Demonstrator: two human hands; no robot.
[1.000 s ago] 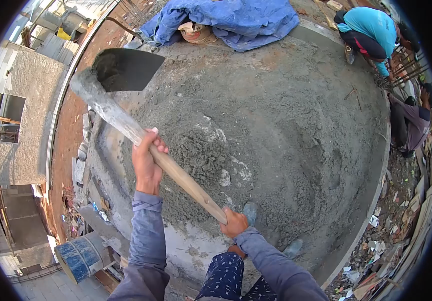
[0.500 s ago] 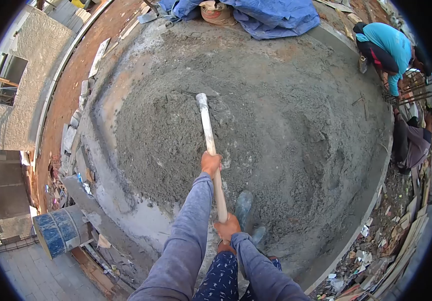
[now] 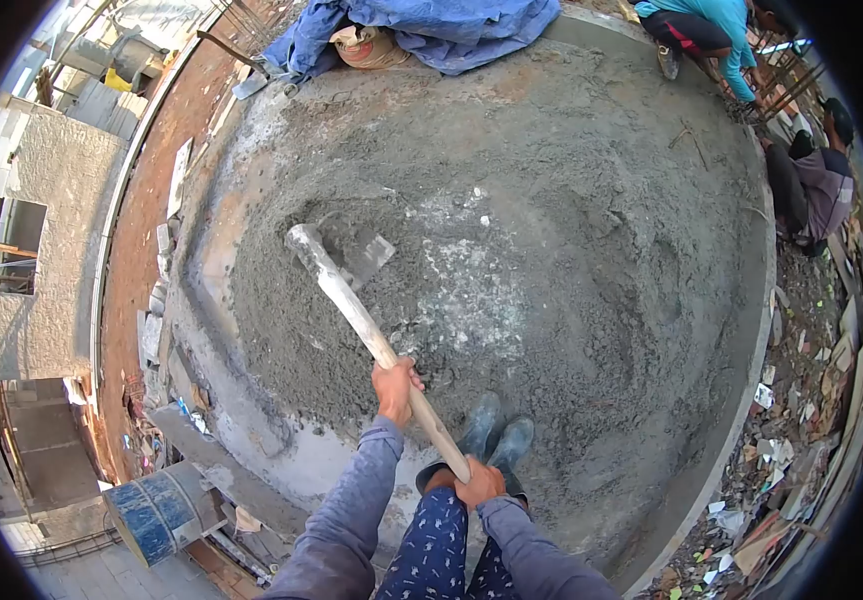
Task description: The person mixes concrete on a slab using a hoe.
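- Right hand is clamped on the butt end of the hoe handle, right above the rubber boots.
- Left hand grips the shaft midway up.
- Hoe blade is dug into the wet grey mortar heap.
- Way back: blue tarp, two crouching people.
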